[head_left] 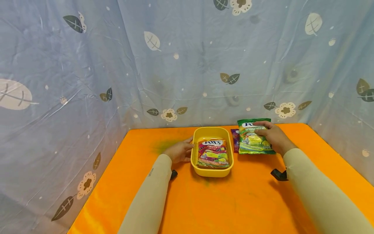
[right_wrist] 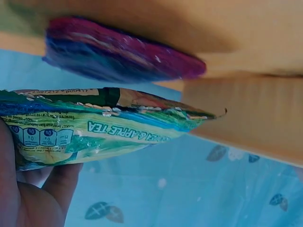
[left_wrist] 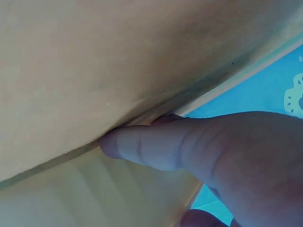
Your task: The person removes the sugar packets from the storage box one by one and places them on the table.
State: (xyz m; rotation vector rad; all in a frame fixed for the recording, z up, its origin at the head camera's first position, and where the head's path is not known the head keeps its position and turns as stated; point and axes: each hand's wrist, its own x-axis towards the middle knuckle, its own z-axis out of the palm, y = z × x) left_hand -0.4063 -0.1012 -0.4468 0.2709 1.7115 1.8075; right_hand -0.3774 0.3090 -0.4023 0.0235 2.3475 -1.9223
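My left hand (head_left: 179, 151) touches the left side of a yellow plastic tray (head_left: 212, 173), its fingers fairly straight along the wall. In the left wrist view a digit (left_wrist: 156, 144) lies against the tray's edge. A red Fox's Fruits candy packet (head_left: 213, 153) lies inside the tray. To the tray's right, my right hand (head_left: 274, 136) grips a green Fox's Spring Tea candy packet (head_left: 252, 139) by its right side. A purple packet (head_left: 235, 140) lies beside the tray, partly hidden by the green one. The right wrist view shows a gap between the green packet and the purple packet (right_wrist: 118, 52).
An orange cloth (head_left: 219, 204) covers the table. Blue patterned curtains (head_left: 190, 65) enclose its back and sides. Black wrist mounts (head_left: 279, 175) show beneath the forearms.
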